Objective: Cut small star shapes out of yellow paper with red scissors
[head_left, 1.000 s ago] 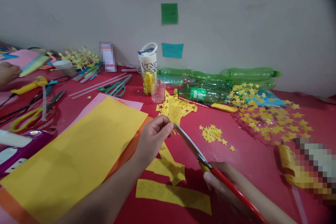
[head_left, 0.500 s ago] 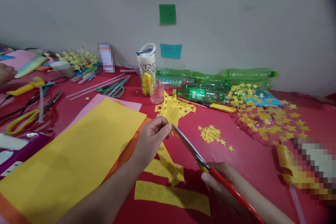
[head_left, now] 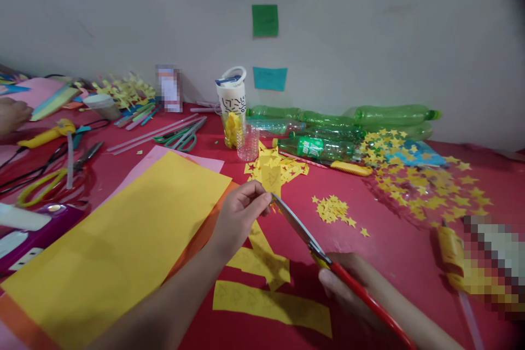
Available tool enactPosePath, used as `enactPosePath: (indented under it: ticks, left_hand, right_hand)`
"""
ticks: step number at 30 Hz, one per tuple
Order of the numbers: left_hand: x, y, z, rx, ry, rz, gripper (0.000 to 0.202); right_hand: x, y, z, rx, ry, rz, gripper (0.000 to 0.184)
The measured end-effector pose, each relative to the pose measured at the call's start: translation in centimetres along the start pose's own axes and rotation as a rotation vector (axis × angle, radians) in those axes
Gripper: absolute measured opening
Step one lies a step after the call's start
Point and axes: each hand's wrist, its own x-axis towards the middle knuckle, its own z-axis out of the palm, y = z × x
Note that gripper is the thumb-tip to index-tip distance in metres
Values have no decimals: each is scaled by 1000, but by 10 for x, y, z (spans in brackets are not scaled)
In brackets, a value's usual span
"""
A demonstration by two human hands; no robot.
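Note:
My left hand pinches a yellow paper strip with a star drawn on it, held upright over the table. My right hand grips red-handled scissors, their blade tips at the left thumb and the strip's edge. Whether the blades are cutting paper there I cannot tell. Below lie more yellow strips, one with pencilled stars. Behind the held strip is a heap of yellow scraps with star-shaped holes. A small pile of cut paper stars lies to the right.
Yellow sheets cover the left. Green plastic bottles lie along the wall beside a white tumbler. Many stars and a glue gun are at right. A power strip and another person's hand are at left.
The view has shifted slightly, so everything sits a little further right. The held strip has turned a little and its drawn star shows more clearly. Both hands keep their hold.

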Motion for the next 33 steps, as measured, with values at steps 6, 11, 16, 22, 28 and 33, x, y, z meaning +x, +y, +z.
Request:
enactPosePath:
  ticks: [6,11,16,22,28,33]
  left_hand:
    - [-2,-6,4,-116,40,-38,15]
    - [-3,-8,8,-199,17,-38,19]
    - [-4,-8,9,-201,17,-54,19]
    - [-5,-11,9,-169,8,-76,22]
    - [-5,-13,9,-194,-1,-84,22]
    - [-4,-13,8,-211,8,-87,20]
  right_hand:
    - [-1,0,3,58,-15,-45,55]
    - [-2,0,4,70,-15,-73,55]
    - [-3,-3,3,63,-17,-72,52]
    - [-4,-8,8,108,37,16,56]
    - [-5,-8,11,143,70,99,62]
    - [-5,-5,9,137,44,100,60]
